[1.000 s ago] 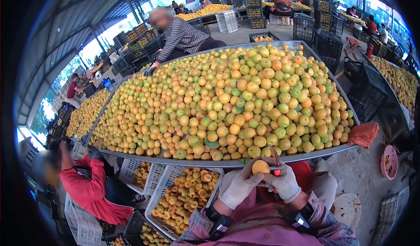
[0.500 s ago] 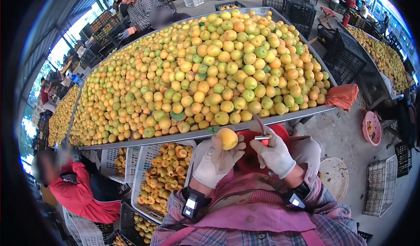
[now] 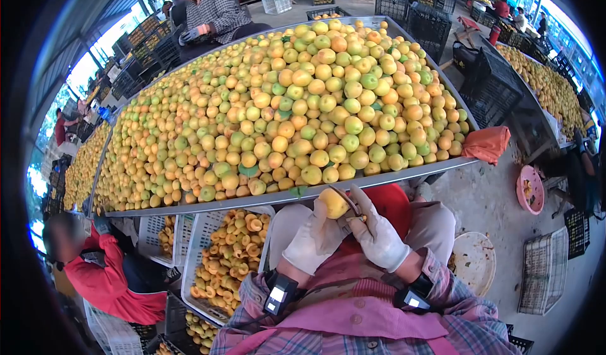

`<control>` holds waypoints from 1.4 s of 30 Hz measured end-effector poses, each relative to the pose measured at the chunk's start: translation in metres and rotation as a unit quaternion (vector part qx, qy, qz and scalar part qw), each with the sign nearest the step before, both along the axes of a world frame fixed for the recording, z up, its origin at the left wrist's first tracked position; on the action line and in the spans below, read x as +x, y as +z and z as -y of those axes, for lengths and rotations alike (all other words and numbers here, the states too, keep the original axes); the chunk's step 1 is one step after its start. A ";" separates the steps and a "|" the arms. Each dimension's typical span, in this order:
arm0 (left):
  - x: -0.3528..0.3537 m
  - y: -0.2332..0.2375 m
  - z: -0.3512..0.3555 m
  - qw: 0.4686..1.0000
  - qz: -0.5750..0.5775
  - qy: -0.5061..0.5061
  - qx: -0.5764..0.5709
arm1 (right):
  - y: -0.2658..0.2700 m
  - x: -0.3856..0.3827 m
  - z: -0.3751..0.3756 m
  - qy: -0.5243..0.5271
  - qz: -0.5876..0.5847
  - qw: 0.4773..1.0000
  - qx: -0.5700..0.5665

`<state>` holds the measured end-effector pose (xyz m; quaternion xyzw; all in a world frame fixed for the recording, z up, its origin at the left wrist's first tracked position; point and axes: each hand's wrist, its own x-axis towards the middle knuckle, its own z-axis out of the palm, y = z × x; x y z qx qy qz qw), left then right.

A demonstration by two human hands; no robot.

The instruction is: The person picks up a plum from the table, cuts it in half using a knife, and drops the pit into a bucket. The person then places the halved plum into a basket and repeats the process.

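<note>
White-gloved, my left hand (image 3: pixel 317 239) is closed around a yellow apricot (image 3: pixel 332 204) just in front of the fruit table's edge. My right hand (image 3: pixel 377 234), also gloved, grips a knife with a thin, dark, curved blade (image 3: pixel 345 199). The blade lies against the right side of the apricot, and both hands meet there. Fingers hide most of the knife's handle. Beneath the hands, a red container (image 3: pixel 392 204) sits between the knees. Across the metal table (image 3: pixel 287 196) spreads a large heap of yellow, orange and green apricots (image 3: pixel 278 127).
Left of my lap, a white crate (image 3: pixel 192 260) holds cut apricots. A person in red (image 3: pixel 120 273) sits beyond it; another in a checked shirt (image 3: pixel 218 14) sits across the table. An orange cloth bag (image 3: pixel 486 144) hangs at the table corner. A pink basin (image 3: pixel 531 191) stands right.
My right hand has moved left and brought the knife blade from upright beside the apricot onto the fruit. The whole view has shifted slightly. The person across has shifted posture.
</note>
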<state>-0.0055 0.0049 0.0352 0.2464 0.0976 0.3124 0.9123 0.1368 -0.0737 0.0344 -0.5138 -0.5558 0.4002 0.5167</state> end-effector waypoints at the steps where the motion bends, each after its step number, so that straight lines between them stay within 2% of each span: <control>1: 0.001 -0.004 0.000 1.000 -0.008 -0.004 0.007 | -0.001 0.000 0.000 -0.003 0.018 1.000 0.003; 4: 0.004 -0.006 0.001 1.000 -0.018 -0.005 0.011 | 0.000 0.003 0.002 -0.010 0.057 0.998 -0.004; 14: 0.007 -0.011 0.003 1.000 -0.009 -0.007 -0.025 | -0.005 0.003 0.004 -0.029 0.073 0.997 0.012; 16: 0.008 -0.017 0.002 1.000 -0.011 -0.002 -0.020 | 0.002 0.004 0.004 -0.047 0.158 0.986 -0.007; 18: 0.007 -0.020 0.003 1.000 -0.015 0.003 -0.016 | 0.009 0.004 0.004 -0.052 0.183 0.982 -0.004; 20: 0.004 -0.021 0.002 0.987 -0.103 0.042 0.114 | 0.011 0.004 0.005 -0.058 0.207 0.977 0.001; 24: 0.001 -0.009 0.005 0.986 -0.117 0.037 0.112 | 0.015 0.004 0.005 -0.043 0.233 0.971 -0.039; 27: 0.001 -0.009 0.010 0.988 -0.138 0.048 0.051 | 0.017 0.004 0.006 -0.040 0.237 0.969 -0.060; 29: 0.001 -0.009 0.009 0.937 -0.238 0.083 0.240 | 0.019 0.005 0.005 -0.037 0.232 0.970 -0.064; 30: -0.001 -0.003 0.006 0.937 -0.239 0.083 0.240 | 0.021 0.005 0.005 -0.038 0.233 0.971 -0.043; 31: -0.003 0.009 0.002 0.910 -0.281 0.068 0.296 | 0.021 0.006 0.006 -0.039 0.233 0.971 -0.022; 32: -0.005 0.017 0.000 0.878 -0.321 0.051 0.351 | 0.020 0.008 0.007 -0.041 0.232 0.972 -0.023; 35: -0.004 0.020 -0.003 0.852 -0.341 0.065 0.392 | 0.008 0.014 0.004 -0.002 0.195 0.979 -0.060; 36: -0.001 0.014 -0.002 0.851 -0.342 0.065 0.393 | -0.001 0.012 0.004 -0.030 0.195 0.980 0.007; 37: 0.005 0.004 0.002 0.911 -0.269 0.084 0.302 | -0.005 0.011 0.003 -0.058 0.195 0.976 0.073; 38: 0.010 -0.002 0.004 0.954 -0.191 0.103 0.206 | -0.001 0.009 0.004 -0.059 0.194 0.976 0.074; 39: 0.012 0.000 0.006 0.954 -0.191 0.103 0.207 | 0.008 0.005 0.004 -0.082 0.209 0.972 0.066; 40: 0.013 0.005 0.008 0.965 -0.180 0.103 0.159 | 0.012 0.003 0.004 -0.105 0.224 0.967 0.057; 41: 0.013 0.009 0.010 0.974 -0.170 0.103 0.111 | 0.010 0.004 0.003 -0.103 0.223 0.968 0.058; 42: 0.012 0.012 0.010 0.973 -0.171 0.104 0.111 | 0.007 0.005 0.002 -0.106 0.227 0.965 0.073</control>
